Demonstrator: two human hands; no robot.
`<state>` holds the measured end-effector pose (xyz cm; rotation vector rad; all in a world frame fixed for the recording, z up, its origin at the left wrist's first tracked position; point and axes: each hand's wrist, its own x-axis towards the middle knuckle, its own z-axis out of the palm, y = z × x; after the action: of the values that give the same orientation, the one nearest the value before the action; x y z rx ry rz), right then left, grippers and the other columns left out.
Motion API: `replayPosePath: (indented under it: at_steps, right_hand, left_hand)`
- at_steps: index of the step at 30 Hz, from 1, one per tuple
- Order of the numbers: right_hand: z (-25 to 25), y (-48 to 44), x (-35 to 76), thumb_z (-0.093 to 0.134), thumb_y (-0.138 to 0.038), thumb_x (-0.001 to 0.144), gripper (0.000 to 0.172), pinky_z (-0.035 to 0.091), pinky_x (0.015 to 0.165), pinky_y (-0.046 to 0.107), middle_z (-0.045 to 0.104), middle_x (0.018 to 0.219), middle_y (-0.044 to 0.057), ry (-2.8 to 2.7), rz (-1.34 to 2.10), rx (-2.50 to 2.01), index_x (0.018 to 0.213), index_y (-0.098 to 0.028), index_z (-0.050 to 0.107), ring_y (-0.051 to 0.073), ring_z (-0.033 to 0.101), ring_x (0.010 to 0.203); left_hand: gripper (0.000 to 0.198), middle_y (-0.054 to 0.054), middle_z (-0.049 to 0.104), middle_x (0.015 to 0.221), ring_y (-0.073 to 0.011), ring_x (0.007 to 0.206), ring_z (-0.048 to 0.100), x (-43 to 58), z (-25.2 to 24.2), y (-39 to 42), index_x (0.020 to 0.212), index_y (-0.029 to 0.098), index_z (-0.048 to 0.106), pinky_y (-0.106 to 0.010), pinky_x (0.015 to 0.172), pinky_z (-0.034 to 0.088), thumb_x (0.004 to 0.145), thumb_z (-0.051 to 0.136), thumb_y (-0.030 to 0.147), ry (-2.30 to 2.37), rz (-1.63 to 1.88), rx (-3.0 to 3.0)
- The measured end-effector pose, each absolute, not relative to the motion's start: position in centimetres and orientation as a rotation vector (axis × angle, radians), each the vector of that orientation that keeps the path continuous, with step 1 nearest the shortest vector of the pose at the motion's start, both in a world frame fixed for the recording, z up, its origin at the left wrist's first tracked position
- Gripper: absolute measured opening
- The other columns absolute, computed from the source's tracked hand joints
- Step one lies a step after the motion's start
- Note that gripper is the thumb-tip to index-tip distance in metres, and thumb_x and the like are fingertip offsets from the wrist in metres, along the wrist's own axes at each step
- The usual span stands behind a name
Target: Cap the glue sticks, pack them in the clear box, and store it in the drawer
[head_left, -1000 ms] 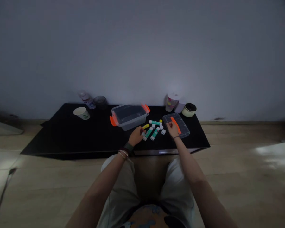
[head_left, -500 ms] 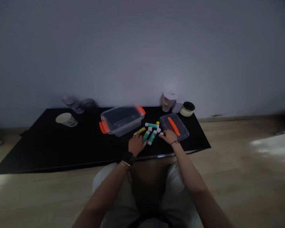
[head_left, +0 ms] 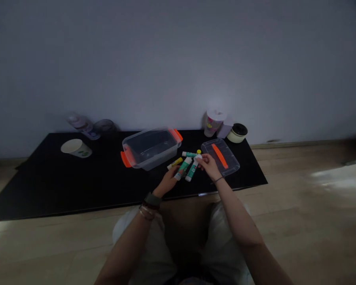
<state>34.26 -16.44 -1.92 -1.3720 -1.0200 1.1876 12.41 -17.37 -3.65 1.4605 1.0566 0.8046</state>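
Observation:
My left hand [head_left: 167, 182] is closed around the lower end of a green glue stick [head_left: 183, 168], which it holds tilted up over the table. My right hand [head_left: 210, 165] pinches a small white cap [head_left: 198, 156] between thumb and fingers, just right of that stick's upper end. Below the cap lies a second green glue stick [head_left: 191, 172]. Behind it another green tube [head_left: 189, 154] lies crosswise, with a small yellow cap [head_left: 199, 151] at its right end. A yellow stick [head_left: 175, 163] rests beside my left fingers.
A clear plastic box [head_left: 163, 157] with orange handles stands open behind my left hand. Its lid [head_left: 231, 158] lies right of my right hand. Along the wall are a lidded cup [head_left: 212, 126], a cream pot [head_left: 236, 137] and a bottle [head_left: 84, 127]. A paper cup [head_left: 80, 149] lies left.
My left hand has lifted a green glue stick off the table. My right hand has brought a white cap left and up toward it.

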Motion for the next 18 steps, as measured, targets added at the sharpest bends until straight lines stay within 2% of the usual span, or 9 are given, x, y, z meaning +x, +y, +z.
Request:
replayPosePath:
  at_steps: [4,12,18]
  right_hand:
    - [-2.1,-16.7,32.9,0.073,-0.058,0.068,0.054,0.041,0.047,0.022,0.063,0.075,-0.002,-1.064,1.237,-1.264,0.104,-0.02,0.06,0.011,0.055,0.058]
    - [-2.0,-17.5,33.1,0.071,-0.049,0.076,0.039,0.047,0.063,0.025,0.062,0.079,0.0,-1.257,1.09,-1.237,0.101,-0.02,0.063,0.014,0.057,0.07]
    - [-0.9,-17.9,33.0,0.068,-0.052,0.078,0.037,0.048,0.065,0.026,0.063,0.085,0.002,-1.318,1.057,-1.186,0.097,-0.021,0.062,0.016,0.059,0.077]
  left_hand:
    - [0.052,-0.01,0.068,0.103,-0.0211,0.087,0.067,12.8,-2.7,-18.0,0.111,0.015,0.059,-0.038,0.084,0.055,0.086,0.056,0.06,0.956,0.695,1.418]
    - [0.055,-0.006,0.066,0.095,-0.0145,0.075,0.06,12.9,-1.8,-18.7,0.106,0.016,0.058,-0.03,0.072,0.052,0.081,0.063,0.064,0.912,0.661,1.232]
    - [0.041,-0.005,0.061,0.085,-0.0112,0.064,0.052,13.2,-0.8,-19.7,0.098,0.017,0.058,-0.028,0.063,0.047,0.083,0.063,0.054,0.754,0.574,0.849]
